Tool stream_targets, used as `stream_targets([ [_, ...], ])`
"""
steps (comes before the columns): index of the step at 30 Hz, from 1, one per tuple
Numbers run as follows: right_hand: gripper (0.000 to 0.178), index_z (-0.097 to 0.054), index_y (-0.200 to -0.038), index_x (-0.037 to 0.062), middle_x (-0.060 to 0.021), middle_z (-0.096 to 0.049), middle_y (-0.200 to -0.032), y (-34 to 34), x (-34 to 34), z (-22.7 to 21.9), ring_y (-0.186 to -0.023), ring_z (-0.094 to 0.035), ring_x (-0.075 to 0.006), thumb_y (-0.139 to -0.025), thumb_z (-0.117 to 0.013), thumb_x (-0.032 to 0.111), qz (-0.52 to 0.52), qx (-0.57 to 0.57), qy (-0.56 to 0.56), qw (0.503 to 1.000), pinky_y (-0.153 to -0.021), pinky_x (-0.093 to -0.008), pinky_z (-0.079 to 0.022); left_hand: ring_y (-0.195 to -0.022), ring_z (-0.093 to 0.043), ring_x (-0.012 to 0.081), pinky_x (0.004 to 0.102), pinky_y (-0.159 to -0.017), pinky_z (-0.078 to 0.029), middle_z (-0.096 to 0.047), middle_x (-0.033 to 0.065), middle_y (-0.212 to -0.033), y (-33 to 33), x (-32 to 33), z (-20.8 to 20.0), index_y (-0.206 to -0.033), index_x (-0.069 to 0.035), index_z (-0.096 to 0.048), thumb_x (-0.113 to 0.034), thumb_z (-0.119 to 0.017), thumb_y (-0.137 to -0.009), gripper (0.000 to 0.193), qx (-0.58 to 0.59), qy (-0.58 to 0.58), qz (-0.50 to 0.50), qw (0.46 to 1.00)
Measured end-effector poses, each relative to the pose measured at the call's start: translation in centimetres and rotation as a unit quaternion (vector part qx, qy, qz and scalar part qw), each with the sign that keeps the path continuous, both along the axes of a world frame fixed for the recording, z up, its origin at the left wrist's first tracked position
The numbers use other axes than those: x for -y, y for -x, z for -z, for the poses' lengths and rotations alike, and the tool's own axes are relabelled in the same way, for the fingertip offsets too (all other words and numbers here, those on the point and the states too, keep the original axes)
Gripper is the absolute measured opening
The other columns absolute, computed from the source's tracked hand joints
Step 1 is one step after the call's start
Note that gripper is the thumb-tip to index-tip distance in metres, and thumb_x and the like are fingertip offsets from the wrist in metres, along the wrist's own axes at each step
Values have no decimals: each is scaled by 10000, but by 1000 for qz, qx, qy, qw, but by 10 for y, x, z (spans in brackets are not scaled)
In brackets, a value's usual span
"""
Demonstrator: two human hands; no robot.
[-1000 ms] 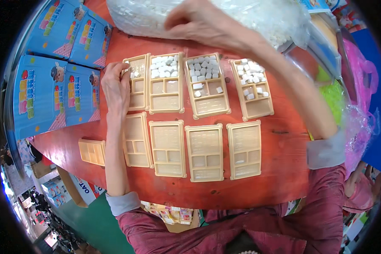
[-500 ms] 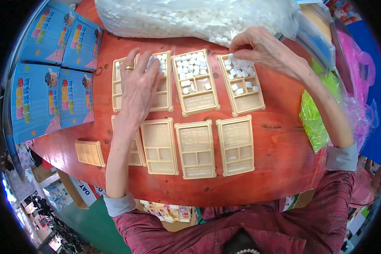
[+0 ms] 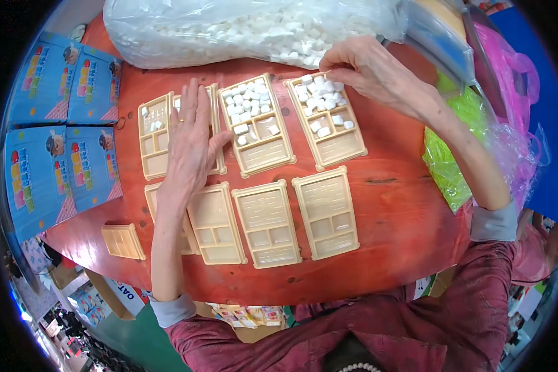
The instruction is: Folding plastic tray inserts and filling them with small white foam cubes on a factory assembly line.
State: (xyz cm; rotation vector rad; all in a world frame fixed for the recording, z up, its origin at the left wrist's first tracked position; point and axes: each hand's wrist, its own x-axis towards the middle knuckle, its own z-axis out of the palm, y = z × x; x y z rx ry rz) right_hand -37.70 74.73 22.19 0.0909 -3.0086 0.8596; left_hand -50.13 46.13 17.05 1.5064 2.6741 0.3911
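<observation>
My left hand (image 3: 191, 139) lies flat with fingers stretched out, over a cream compartment tray (image 3: 217, 162) in the far row, hiding most of it. To its left is another tray (image 3: 156, 165) with a few white pieces. My right hand (image 3: 375, 73) has thumb and fingertips pinched at the far edge of the rightmost tray (image 3: 338, 147); whatever is between them is hidden. Small white cube-like pieces (image 3: 319, 93) fill that tray's large compartment, with several in the smaller ones. The tray between my hands (image 3: 265, 156) holds similar white pieces (image 3: 247, 102).
A large clear bag (image 3: 254, 31) of white pieces lies along the far side. Blue boxes (image 3: 37, 164) stand at left. Nearer trays (image 3: 268, 223) form a second row on the red table (image 3: 403, 229). A small cream tray (image 3: 124, 242) lies left; green plastic (image 3: 443, 164) lies right.
The whole view has shifted. My left hand's bent, spread fingers have straightened and drawn together over the tray. My right hand stays pinched by the rightmost tray, where the white pieces lie differently.
</observation>
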Motion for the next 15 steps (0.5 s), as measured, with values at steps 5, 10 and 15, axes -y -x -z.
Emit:
stream_targets([
  [5, 150, -595, -892, -50, -160, -586, -794, -14, 3, 17, -734, -573, -277, -786, -607, 55, 14, -83, 21, 996, -667, -345, -443, -1379, -163, 307, 513, -1094, -176, -134, 144, -1502, -2, -3, 1, -1406, 11, -225, -291, -614, -812, 772, -12, 0, -10, 1000],
  [10, 158, -605, -895, -43, -158, -579, -810, -19, -1, 31, -770, -575, -321, -763, -615, 42, -2, -117, 0, 993, -683, -368, -443, -1376, -170, 315, 510, -1094, -184, -186, 139, -1487, -8, -22, -15, -1379, 7, -301, -256, -613, -818, 693, -66, -27, 10, 997],
  [15, 152, -608, -896, -43, -161, -578, -791, -20, 8, 17, -744, -579, -320, -760, -608, 25, 26, -68, -13, 997, -660, -367, -448, -1344, -264, 302, 451, -1101, -215, -365, 109, -1407, -27, -64, -32, -1316, -30, -421, -176, -588, -841, 525, -38, -68, 137, 988],
])
